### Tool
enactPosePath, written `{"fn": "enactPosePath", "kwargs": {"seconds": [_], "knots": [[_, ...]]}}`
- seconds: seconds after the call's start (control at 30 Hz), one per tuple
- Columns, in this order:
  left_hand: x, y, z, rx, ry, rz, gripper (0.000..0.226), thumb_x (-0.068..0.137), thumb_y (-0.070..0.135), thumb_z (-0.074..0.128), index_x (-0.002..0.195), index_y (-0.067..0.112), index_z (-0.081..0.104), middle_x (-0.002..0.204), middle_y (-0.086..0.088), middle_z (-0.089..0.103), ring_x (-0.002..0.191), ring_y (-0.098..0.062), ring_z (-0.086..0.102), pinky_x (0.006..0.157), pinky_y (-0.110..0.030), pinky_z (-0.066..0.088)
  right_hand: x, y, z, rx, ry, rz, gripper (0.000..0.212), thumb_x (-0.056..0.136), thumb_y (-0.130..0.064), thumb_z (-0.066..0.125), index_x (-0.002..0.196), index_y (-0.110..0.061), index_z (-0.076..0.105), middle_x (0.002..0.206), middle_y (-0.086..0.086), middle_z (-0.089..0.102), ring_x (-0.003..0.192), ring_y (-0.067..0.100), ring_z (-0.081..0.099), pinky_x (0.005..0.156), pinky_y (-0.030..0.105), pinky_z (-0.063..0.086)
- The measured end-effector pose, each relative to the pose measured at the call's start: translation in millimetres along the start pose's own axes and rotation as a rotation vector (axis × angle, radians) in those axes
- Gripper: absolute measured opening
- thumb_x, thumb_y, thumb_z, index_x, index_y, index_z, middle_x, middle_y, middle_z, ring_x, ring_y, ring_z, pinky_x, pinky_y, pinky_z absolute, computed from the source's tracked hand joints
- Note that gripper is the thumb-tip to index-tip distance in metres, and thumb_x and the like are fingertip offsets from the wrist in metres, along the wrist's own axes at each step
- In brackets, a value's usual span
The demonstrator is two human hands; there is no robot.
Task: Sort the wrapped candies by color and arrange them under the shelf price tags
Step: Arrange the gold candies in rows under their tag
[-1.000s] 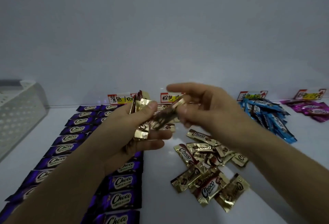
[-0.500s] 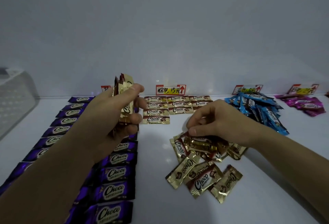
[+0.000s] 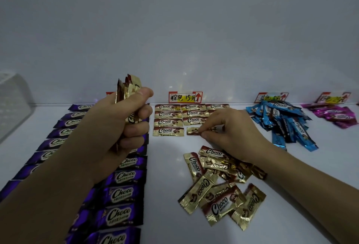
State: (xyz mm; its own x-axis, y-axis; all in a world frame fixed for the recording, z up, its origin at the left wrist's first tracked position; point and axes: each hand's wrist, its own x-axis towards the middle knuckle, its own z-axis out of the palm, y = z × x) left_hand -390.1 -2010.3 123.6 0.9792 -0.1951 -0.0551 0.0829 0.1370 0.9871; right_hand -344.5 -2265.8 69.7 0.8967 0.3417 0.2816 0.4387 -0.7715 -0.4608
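My left hand (image 3: 118, 125) grips an upright bundle of gold candies (image 3: 129, 88) above the purple rows. Between thumb and fingers my right hand (image 3: 231, 131) pinches one gold candy (image 3: 193, 130) that lies flat on the shelf, at the near end of the middle column of gold rows (image 3: 168, 114). Those rows sit under the brown price tag (image 3: 185, 97). A loose heap of gold candies (image 3: 219, 187) lies nearer to me, partly under my right wrist. Purple candies (image 3: 121, 193) lie in rows at the left.
A pile of blue candies (image 3: 281, 121) sits under its tag (image 3: 272, 97) on the right, and pink candies (image 3: 334, 114) under another tag (image 3: 333, 97) farther right. A white perforated basket (image 3: 13, 104) stands at the far left. The white back wall rises behind the tags.
My right hand has left the loose gold heap with one candy and moved forward, setting it down at the gold rows. My left hand keeps its bundle, barely moved.
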Motion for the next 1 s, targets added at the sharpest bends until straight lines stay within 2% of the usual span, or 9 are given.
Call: {"fn": "enactPosePath", "kwargs": {"seconds": [0.17, 0.3, 0.4, 0.47, 0.57, 0.7, 0.8, 0.87, 1.0], "knots": [[-1, 0, 0, 0.005, -0.027, 0.013, 0.064, 0.086, 0.051, 0.056, 0.089, -0.013, 0.049, 0.087, -0.019, 0.004, 0.052, -0.014, 0.010, 0.035, -0.017, 0.024, 0, -2, 4, -0.032, 0.008, -0.007, 0.015, 0.088, -0.022, 0.075, 0.099, -0.031, 0.080, 0.104, -0.013, 0.073, 0.093, 0.004, 0.059, 0.081, 0.024, 0.048], [-3, 2, 2, 0.000, -0.026, 0.022, 0.069, 0.086, 0.051, 0.056, 0.087, -0.016, 0.042, 0.087, -0.019, 0.005, 0.050, -0.012, 0.012, 0.035, -0.017, 0.024, 2, -6, 4, -0.067, 0.004, -0.008, 0.015, 0.090, -0.024, 0.072, 0.101, -0.031, 0.080, 0.104, -0.014, 0.072, 0.094, 0.006, 0.060, 0.085, 0.030, 0.051], [-4, 2, 4, -0.004, -0.018, 0.020, 0.071, 0.088, 0.051, 0.056, 0.088, -0.017, 0.038, 0.087, -0.019, 0.005, 0.053, -0.014, 0.009, 0.035, -0.016, 0.024, 0, -7, 2, -0.124, -0.010, -0.031, 0.019, 0.093, -0.021, 0.068, 0.108, -0.030, 0.076, 0.106, -0.014, 0.071, 0.096, 0.005, 0.058, 0.085, 0.025, 0.049], [-5, 1, 4, -0.020, -0.003, 0.019, 0.062, 0.092, 0.046, 0.059, 0.090, -0.014, 0.044, 0.082, -0.016, 0.009, 0.050, -0.011, 0.012, 0.035, -0.016, 0.024, -1, -8, 0, -0.173, -0.040, -0.070, 0.023, 0.096, -0.018, 0.064, 0.115, -0.029, 0.071, 0.107, -0.012, 0.070, 0.097, 0.007, 0.058, 0.084, 0.022, 0.047], [-7, 2, 8, -0.140, 0.068, -0.002, 0.029, 0.089, 0.033, 0.062, 0.103, 0.009, 0.055, 0.066, -0.002, 0.038, 0.041, -0.005, 0.025, 0.031, -0.016, 0.022, -1, -10, -5, -0.199, -0.091, -0.102, 0.022, 0.098, -0.018, 0.061, 0.115, -0.028, 0.069, 0.106, -0.011, 0.069, 0.091, 0.003, 0.056, 0.078, 0.014, 0.043], [-8, 5, 11, -0.180, 0.091, -0.005, 0.020, 0.094, 0.029, 0.059, 0.105, 0.012, 0.056, 0.066, 0.002, 0.045, 0.040, -0.005, 0.027, 0.031, -0.015, 0.022, -1, -10, -22, -0.110, -0.093, -0.056, 0.018, 0.099, -0.021, 0.060, 0.110, -0.031, 0.070, 0.099, -0.018, 0.065, 0.078, -0.013, 0.053, 0.064, 0.005, 0.038], [-9, 6, 13, -0.186, 0.093, -0.005, 0.019, 0.095, 0.027, 0.057, 0.108, 0.013, 0.054, 0.066, 0.002, 0.046, 0.039, -0.004, 0.028, 0.031, -0.014, 0.023, 2, -7, -30, -0.155, -0.201, -0.113, 0.034, 0.093, -0.005, 0.063, 0.114, -0.030, 0.071, 0.113, -0.014, 0.063, 0.096, -0.004, 0.055, 0.078, 0.009, 0.043], [-9, 5, 14, -0.193, 0.084, 0.005, 0.022, 0.093, 0.028, 0.058, 0.109, 0.014, 0.053, 0.065, 0.003, 0.046, 0.039, -0.004, 0.028, 0.031, -0.014, 0.023, 3, -7, -32, -0.217, -0.308, -0.148, 0.039, 0.089, 0.000, 0.066, 0.113, -0.030, 0.073, 0.120, -0.014, 0.064, 0.107, 0.002, 0.057, 0.088, 0.020, 0.050], [-10, 7, 13, -0.201, 0.071, 0.019, 0.032, 0.084, 0.030, 0.062, 0.111, 0.017, 0.051, 0.065, 0.002, 0.046, 0.039, -0.004, 0.029, 0.031, -0.014, 0.023, -3, -8, -35, -0.152, -0.295, -0.141, 0.025, 0.090, -0.012, 0.072, 0.108, -0.029, 0.073, 0.094, -0.028, 0.063, 0.088, -0.014, 0.058, 0.073, 0.006, 0.045]]}}
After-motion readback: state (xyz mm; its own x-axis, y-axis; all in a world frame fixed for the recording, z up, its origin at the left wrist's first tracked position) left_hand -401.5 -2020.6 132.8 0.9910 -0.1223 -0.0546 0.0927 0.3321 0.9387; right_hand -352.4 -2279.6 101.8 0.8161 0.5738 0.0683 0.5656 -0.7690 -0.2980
